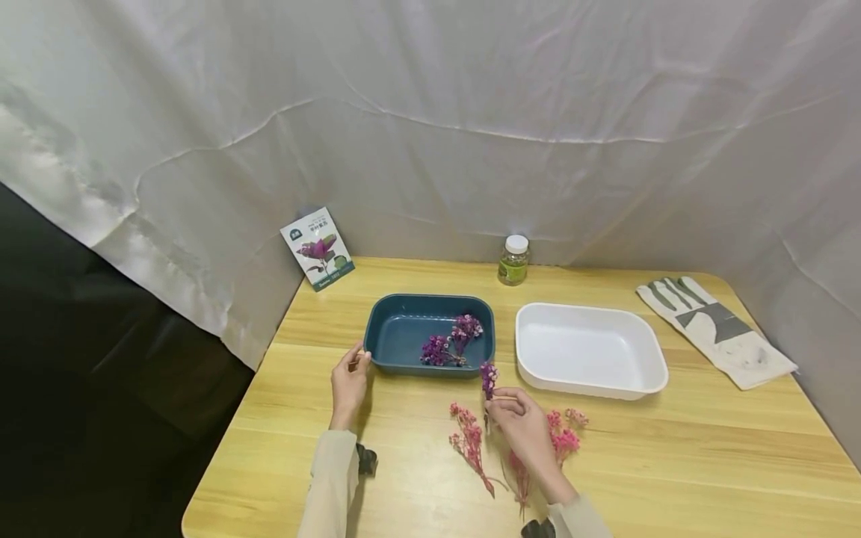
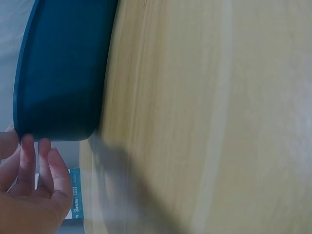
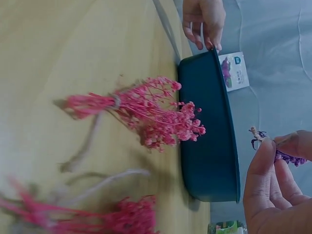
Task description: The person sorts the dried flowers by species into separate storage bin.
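My left hand point(image 1: 350, 382) pinches the left rim of a dark teal tray point(image 1: 403, 332) between thumb and fingers. Two purple dried flower bunches point(image 1: 464, 329) lie in the right part of that tray. Just in front of the tray's right corner, my right hand point(image 1: 528, 427) holds a purple dried flower sprig point(image 1: 489, 373) between thumb and fingertips. In the right wrist view, the stem end point(image 3: 257, 135) of the sprig pokes out past the fingers. Pink dried flower bunches point(image 1: 469, 439) lie on the table under and beside my right hand, partly covered by it.
To the right stands a white tray point(image 1: 588, 347) with nothing in it. A glove point(image 1: 718, 329) lies at the far right. At the back are a jar with a white lid point(image 1: 514, 260) and a flower-printed packet point(image 1: 318, 249) leaning against the grey curtain point(image 1: 430, 179).
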`<state>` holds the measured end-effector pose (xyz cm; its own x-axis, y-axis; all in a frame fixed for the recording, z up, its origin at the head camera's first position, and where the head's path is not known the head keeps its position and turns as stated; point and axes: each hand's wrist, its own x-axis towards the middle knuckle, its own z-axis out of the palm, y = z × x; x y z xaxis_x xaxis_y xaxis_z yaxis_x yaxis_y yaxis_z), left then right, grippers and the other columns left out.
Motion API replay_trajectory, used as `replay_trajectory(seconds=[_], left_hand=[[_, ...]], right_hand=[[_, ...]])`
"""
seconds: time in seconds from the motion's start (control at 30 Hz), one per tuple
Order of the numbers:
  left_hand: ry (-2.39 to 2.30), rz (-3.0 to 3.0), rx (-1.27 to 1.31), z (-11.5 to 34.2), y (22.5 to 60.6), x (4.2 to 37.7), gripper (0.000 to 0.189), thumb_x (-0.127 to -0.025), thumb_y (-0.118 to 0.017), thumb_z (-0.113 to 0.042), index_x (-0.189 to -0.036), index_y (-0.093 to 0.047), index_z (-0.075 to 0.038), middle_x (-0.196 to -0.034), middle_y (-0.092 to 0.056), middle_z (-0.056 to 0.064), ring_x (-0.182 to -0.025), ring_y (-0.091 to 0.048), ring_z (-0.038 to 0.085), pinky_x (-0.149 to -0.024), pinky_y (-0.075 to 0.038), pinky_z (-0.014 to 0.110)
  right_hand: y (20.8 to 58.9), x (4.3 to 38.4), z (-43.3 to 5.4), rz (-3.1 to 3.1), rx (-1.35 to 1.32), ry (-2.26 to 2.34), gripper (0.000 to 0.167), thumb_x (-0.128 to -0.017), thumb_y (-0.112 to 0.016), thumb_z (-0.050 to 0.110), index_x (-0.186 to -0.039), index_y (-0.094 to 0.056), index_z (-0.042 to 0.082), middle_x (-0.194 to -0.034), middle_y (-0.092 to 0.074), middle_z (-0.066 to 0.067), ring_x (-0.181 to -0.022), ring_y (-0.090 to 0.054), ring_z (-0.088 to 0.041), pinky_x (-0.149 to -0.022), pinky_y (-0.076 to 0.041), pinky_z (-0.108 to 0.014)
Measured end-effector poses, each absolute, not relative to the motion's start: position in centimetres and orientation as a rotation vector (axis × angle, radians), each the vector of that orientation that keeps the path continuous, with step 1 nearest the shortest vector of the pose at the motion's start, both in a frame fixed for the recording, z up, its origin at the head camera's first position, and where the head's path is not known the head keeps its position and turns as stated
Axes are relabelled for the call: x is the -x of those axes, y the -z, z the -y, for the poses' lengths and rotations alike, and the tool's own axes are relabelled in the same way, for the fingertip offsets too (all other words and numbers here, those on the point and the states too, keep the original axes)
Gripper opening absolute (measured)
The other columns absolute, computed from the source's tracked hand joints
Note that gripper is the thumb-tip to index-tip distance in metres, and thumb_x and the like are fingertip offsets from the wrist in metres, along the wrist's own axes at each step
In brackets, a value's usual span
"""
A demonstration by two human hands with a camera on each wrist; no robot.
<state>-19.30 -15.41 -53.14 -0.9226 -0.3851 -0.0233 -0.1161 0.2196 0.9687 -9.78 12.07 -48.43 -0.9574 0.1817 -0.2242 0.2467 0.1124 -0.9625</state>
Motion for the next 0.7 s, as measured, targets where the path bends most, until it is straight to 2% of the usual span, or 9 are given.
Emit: replay_trajectory(seconds=[0.3, 0.57, 0.7], left_hand=[[1.755, 2.279, -0.482, 15.4, 53.0, 19.1, 0.035, -0.096, -0.061, -0.012, -0.129, -0.062, -0.003, -0.101, -0.065, 0.017, -0.086, -0.054, 0.007, -0.072, -0.043, 0.014], [1.729, 2.322, -0.471, 15.4, 52.9, 18.9, 0.036, -0.098, -0.059, -0.013, -0.132, -0.060, -0.004, -0.104, -0.064, 0.017, -0.092, -0.056, 0.014, -0.076, -0.044, 0.018], [1.726, 2.321, -0.472, 15.3, 52.8, 18.9, 0.035, -0.098, -0.059, -0.013, -0.132, -0.060, -0.004, -0.104, -0.064, 0.017, -0.091, -0.056, 0.013, -0.076, -0.044, 0.018]], right_hand=[[48.3, 13.0, -11.5, -2.241, -0.410, 2.111, 0.030, -0.087, -0.065, 0.004, -0.117, -0.061, -0.003, -0.097, -0.073, -0.012, -0.072, -0.064, -0.006, -0.068, -0.057, -0.026], [48.4, 15.3, -11.0, -2.230, -0.396, 2.136, 0.029, -0.087, -0.065, 0.003, -0.115, -0.060, -0.003, -0.097, -0.074, -0.012, -0.071, -0.064, -0.006, -0.066, -0.055, -0.021], [48.4, 16.4, -10.7, -2.229, -0.381, 2.138, 0.028, -0.088, -0.064, 0.001, -0.116, -0.060, -0.005, -0.101, -0.073, -0.018, -0.071, -0.065, -0.007, -0.067, -0.055, -0.019]])
